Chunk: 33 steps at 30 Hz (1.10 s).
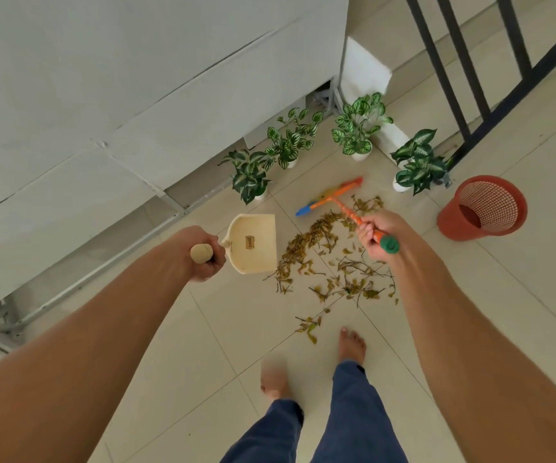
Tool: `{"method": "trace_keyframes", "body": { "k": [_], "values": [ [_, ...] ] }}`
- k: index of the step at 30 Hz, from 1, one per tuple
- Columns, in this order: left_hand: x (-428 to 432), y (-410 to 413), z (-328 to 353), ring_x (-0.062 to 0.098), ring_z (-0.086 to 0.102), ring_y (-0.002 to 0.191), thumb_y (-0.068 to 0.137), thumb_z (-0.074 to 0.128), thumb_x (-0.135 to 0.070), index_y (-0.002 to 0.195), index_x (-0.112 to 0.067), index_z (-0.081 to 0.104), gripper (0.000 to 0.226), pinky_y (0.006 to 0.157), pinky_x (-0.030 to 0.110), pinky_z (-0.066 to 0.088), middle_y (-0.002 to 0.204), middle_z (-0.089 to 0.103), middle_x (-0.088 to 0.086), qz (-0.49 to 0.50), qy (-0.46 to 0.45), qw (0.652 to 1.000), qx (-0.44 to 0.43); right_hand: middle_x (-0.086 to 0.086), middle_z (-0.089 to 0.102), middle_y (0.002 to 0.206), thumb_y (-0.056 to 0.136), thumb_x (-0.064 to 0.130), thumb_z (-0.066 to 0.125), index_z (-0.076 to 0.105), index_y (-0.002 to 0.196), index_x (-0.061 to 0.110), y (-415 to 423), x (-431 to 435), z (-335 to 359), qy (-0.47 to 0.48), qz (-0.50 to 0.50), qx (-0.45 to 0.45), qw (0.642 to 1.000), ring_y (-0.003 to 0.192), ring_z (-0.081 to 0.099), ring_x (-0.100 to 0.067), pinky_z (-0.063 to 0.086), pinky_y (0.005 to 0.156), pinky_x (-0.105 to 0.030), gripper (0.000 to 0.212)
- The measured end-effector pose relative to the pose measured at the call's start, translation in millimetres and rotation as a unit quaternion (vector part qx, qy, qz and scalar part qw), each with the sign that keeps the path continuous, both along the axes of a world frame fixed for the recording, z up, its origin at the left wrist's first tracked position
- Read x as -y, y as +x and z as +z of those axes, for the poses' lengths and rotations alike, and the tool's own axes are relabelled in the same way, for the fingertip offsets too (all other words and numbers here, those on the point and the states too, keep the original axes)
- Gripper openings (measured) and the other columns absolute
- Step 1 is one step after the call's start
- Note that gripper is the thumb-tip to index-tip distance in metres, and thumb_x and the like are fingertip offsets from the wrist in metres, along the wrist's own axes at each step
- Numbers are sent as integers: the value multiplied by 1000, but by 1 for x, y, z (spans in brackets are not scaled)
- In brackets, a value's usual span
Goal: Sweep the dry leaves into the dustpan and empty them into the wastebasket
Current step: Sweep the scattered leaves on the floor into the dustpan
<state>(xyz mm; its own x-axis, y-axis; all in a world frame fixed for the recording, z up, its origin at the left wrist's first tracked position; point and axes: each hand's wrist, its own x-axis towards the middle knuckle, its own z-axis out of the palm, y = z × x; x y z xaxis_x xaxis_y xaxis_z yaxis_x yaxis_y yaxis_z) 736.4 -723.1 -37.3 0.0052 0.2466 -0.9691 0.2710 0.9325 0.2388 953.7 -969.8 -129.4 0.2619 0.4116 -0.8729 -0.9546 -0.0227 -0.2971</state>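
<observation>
Leaves (333, 262) lie scattered on tile between dustpan (254, 243), gripped by left hand (204, 259) with mouth facing them, and broom (331, 195), gripped by right hand (375, 237) beyond pile, likely to sweep inward

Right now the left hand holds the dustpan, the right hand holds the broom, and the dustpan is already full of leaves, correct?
Not quite. The head view shows the dustpan empty; the leaves lie on the floor. The left hand does hold it, and the right hand the broom.
</observation>
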Motion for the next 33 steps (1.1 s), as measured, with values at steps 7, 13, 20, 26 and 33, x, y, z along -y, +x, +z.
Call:
{"method": "trace_keyframes", "body": {
  "k": [7, 13, 20, 26, 33],
  "values": [
    [-1, 5, 8, 6, 40, 42, 100, 49, -5, 123, -6, 52, 23, 35, 13, 41, 72, 47, 7, -24, 14, 1000, -7, 4, 42, 66, 103, 12, 41, 50, 104, 5, -12, 1, 4, 16, -35, -10, 999, 32, 42, -3, 36, 28, -14, 11],
    [3, 4, 4, 6, 41, 37, 99, 50, -5, 113, -7, 52, 15, 33, 12, 40, 71, 48, 5, -39, 9, 999, -19, 4, 41, 67, 103, 10, 39, 54, 100, 5, -23, 12, 4, 32, -94, -54, 994, 31, 41, -4, 35, 29, -11, 16],
    [0, -3, 5, 6, 42, 45, 97, 53, -3, 111, -7, 53, 14, 36, 12, 43, 72, 48, 5, -66, 10, 998, -18, 2, 48, 48, 105, 17, 37, 48, 95, 7, -66, 68, 16, 33, -75, -63, 995, 27, 42, -5, 35, 25, -15, 18],
    [1, -22, 13, 8, 41, 44, 96, 53, 0, 111, -8, 56, 17, 35, 12, 43, 71, 46, 5, -85, 25, 996, -23, 2, 47, 56, 104, 13, 40, 51, 101, 7, -71, 44, 6, 7, -135, -37, 990, 30, 40, -4, 35, 28, -13, 13],
    [0, -51, 16, 8, 41, 48, 96, 51, 0, 108, -7, 54, 13, 34, 11, 42, 72, 46, 5, -89, 17, 996, -8, 2, 46, 52, 104, 14, 38, 54, 107, 8, -132, 72, 10, 5, -104, -20, 994, 30, 41, -5, 36, 26, -15, 17]
  ]
}}
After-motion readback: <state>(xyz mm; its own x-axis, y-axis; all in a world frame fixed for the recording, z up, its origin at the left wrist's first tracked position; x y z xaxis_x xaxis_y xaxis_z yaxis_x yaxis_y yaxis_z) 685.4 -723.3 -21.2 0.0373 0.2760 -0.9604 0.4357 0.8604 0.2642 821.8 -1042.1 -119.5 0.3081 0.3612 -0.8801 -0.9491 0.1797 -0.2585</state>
